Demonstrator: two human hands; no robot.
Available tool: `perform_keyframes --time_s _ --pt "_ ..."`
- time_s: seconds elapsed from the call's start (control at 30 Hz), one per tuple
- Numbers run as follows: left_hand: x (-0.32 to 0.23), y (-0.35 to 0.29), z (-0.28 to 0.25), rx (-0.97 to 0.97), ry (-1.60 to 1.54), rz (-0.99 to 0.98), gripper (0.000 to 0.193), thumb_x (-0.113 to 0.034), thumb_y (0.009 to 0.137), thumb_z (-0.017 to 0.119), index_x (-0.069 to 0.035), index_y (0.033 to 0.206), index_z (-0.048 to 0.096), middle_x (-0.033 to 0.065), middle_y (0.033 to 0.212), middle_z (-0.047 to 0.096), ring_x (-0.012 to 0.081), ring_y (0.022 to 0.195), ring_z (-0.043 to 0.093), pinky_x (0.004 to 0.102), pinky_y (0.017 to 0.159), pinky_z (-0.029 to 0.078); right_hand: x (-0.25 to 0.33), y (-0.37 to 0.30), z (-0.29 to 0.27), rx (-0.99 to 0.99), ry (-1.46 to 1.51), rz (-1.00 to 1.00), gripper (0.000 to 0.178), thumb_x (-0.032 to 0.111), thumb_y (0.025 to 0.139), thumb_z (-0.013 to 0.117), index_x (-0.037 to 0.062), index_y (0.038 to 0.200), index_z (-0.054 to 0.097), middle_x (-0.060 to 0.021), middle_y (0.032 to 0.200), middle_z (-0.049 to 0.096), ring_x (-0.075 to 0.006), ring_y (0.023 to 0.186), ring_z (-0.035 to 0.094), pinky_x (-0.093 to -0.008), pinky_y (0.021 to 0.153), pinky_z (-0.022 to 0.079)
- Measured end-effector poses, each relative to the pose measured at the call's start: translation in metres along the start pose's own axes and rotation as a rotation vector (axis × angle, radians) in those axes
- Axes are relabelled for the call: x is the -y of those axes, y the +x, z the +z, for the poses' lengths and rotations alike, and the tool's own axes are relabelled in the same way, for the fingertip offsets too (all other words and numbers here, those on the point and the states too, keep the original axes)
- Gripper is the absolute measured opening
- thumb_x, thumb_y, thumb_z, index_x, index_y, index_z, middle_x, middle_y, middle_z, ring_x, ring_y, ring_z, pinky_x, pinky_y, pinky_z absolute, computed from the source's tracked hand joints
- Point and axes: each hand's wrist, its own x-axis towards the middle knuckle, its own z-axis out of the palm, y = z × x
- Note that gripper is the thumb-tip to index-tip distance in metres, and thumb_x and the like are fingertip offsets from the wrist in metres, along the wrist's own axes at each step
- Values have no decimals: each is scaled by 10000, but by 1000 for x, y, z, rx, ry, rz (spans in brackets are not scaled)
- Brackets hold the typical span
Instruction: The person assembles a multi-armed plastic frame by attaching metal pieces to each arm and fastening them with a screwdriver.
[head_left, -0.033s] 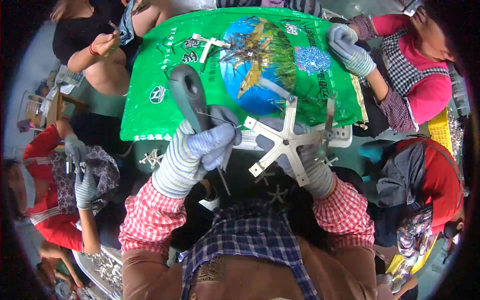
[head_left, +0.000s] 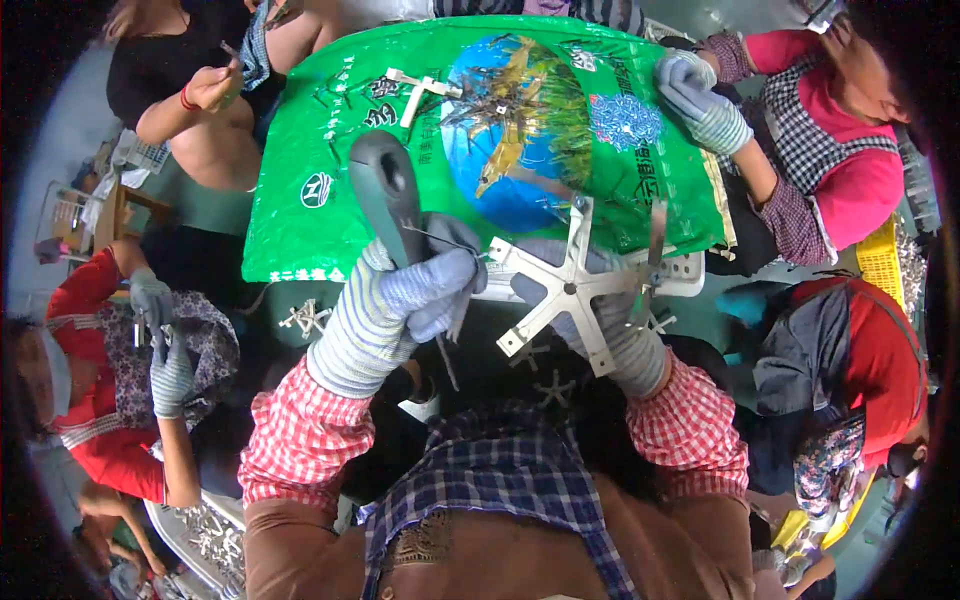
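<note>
My left hand (head_left: 375, 310), in a striped knit glove, is closed around a tool with a dark grey handle (head_left: 385, 180); its thin shaft (head_left: 448, 365) sticks out below the fist. The same fingers pinch a thin dark strand (head_left: 445, 240) beside one arm end of a star-shaped metal bracket (head_left: 570, 289). My right hand (head_left: 635, 345), gloved alike, grips that bracket from behind and below, so part of its fingers is hidden. Narrow metal strips (head_left: 657, 235) stand off the bracket's arm ends. Both hands are over the near edge of a green plastic sheet (head_left: 330, 235).
On the sheet lie a metal bracket piece (head_left: 420, 92), a heap of thin black strands (head_left: 505, 105) and a pile of small blue-white parts (head_left: 625, 122). More brackets (head_left: 305, 317) lie below. Co-workers sit on both sides; one's gloved hands (head_left: 705, 105) rest at the sheet's right edge.
The tool's handle has shifted slightly to the right with my left hand. The bracket's strips have moved a little. My right hand stays nearly in place.
</note>
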Motion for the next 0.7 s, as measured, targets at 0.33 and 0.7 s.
perform_keyframes --time_s 0.33,0.7 --pt "5 1 9 -152 94 -41 182 -162 834 677 -20 928 614 11 657 572 36 428 386 192 391 271 12 -6 -26 103 -226 159 865 435 807 676 -45 1406 279 -192 1411 391 -325 1248 456 -430 1052 380" --pt "8 2 11 -161 291 -113 240 -209 788 705 -29 876 573 3 578 493 61 377 352 211 371 279 25 -22 19 95 -2108 -316 561 397 723 694 61 1161 590 -148 931 641 -343 769 619 -427 664 496"
